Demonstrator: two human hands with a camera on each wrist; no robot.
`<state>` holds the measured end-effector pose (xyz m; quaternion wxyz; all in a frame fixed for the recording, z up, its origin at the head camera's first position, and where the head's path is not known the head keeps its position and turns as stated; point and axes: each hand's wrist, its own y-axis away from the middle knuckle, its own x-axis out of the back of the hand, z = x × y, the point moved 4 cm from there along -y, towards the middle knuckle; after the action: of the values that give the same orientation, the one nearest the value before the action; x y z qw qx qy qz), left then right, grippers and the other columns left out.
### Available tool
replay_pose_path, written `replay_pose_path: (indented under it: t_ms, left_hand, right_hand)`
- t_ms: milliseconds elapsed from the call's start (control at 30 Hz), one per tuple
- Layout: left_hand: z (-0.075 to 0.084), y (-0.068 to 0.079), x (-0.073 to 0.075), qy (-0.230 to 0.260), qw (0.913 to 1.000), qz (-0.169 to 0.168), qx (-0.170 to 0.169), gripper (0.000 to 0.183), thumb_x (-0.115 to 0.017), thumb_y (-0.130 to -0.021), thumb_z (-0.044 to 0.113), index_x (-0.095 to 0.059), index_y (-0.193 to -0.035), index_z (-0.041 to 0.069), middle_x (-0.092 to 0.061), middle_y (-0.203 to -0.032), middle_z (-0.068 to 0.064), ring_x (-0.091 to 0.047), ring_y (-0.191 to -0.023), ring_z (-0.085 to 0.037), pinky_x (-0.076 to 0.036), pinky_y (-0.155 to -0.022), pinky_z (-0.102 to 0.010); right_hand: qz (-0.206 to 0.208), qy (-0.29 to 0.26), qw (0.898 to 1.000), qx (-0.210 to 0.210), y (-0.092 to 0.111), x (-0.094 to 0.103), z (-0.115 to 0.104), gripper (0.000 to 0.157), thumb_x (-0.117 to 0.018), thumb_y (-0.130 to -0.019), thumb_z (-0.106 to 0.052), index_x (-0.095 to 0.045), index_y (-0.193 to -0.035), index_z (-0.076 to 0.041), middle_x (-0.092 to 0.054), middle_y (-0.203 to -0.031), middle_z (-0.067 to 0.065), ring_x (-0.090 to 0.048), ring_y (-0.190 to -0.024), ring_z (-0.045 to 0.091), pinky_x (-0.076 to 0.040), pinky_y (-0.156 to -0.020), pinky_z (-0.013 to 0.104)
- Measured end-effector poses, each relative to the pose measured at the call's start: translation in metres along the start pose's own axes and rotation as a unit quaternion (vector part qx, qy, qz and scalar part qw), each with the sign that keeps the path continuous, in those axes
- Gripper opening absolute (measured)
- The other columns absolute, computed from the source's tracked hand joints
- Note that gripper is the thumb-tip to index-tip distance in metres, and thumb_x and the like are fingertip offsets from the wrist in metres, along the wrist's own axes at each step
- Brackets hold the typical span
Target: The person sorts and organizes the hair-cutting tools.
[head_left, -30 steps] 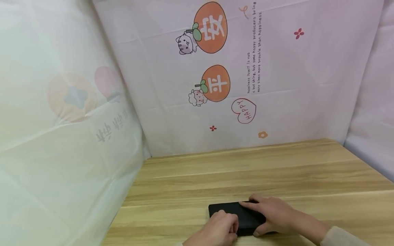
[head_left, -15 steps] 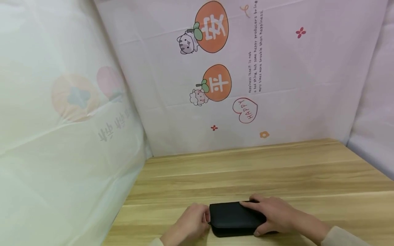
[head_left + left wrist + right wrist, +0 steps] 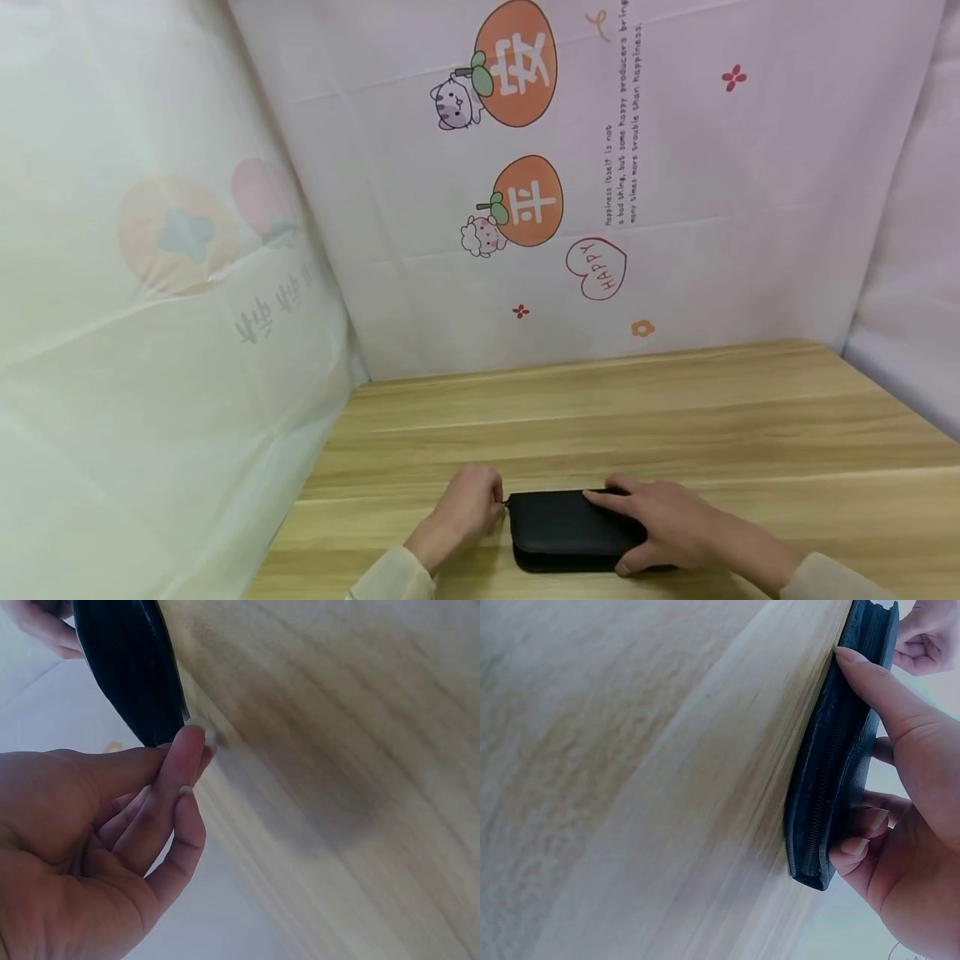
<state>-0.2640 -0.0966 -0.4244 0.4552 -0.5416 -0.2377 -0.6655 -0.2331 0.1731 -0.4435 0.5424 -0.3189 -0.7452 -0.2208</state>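
A black zip-around wallet point(image 3: 558, 525) lies flat near the front of the wooden table, its long side facing me. My right hand point(image 3: 671, 521) grips its right end, thumb on the near edge and fingers over the top; zip teeth point(image 3: 826, 776) run along that edge in the right wrist view. At the far left corner my left hand point(image 3: 471, 500) pinches the small dark zip pull point(image 3: 506, 502). From the left wrist, the thumb and fingertips point(image 3: 187, 746) meet right at the corner of the wallet, mostly hiding the pull.
The wooden table point(image 3: 600, 417) stretches behind the wallet to a white printed cloth point(image 3: 420, 317) hung at the back. More white cloth point(image 3: 172, 400) hangs along the left side, and another sheet point(image 3: 907, 275) along the right.
My left hand has gone from the wallet's near side round its left end to the far left corner, pulling the zip pull along. The right hand keeps its hold in place.
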Motion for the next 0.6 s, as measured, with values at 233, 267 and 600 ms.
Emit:
replay_pose_path:
  t_ms: [233, 267, 600]
  left_hand:
    - [0.005, 0.005, -0.002, -0.033, 0.9993, 0.012, -0.015, 0.02, -0.079, -0.075, -0.002, -0.069, -0.064, 0.012, -0.061, -0.062, 0.008, -0.052, -0.059, -0.003, -0.047, -0.057, -0.018]
    - [0.006, 0.006, -0.003, -0.035, 0.9992, 0.007, -0.016, 0.019, -0.079, -0.077, 0.0, -0.069, -0.065, 0.013, -0.061, -0.062, 0.009, -0.052, -0.059, -0.002, -0.047, -0.057, -0.018]
    - [0.007, 0.017, -0.008, 0.145, 0.984, -0.098, 0.035, 0.008, -0.074, -0.086, -0.001, -0.072, -0.082, 0.006, -0.062, -0.072, 0.008, -0.053, -0.064, -0.002, -0.048, -0.061, -0.02]
  right_hand:
    - [0.0, -0.001, 1.0, -0.001, 0.001, -0.002, 0.0, 0.087, -0.07, -0.084, -0.069, -0.048, -0.155, -0.024, -0.052, -0.146, 0.017, -0.066, -0.096, 0.023, -0.055, -0.077, 0.043]
    - [0.002, 0.001, 1.0, -0.001, 0.001, -0.003, 0.0, 0.087, -0.07, -0.084, -0.069, -0.048, -0.155, -0.024, -0.052, -0.146, 0.016, -0.066, -0.096, 0.023, -0.055, -0.077, 0.043]
    - [-0.008, -0.013, 1.0, -0.003, 0.003, -0.001, 0.002, 0.086, -0.068, -0.086, -0.069, -0.045, -0.156, -0.024, -0.05, -0.148, 0.018, -0.066, -0.095, 0.022, -0.054, -0.078, 0.044]
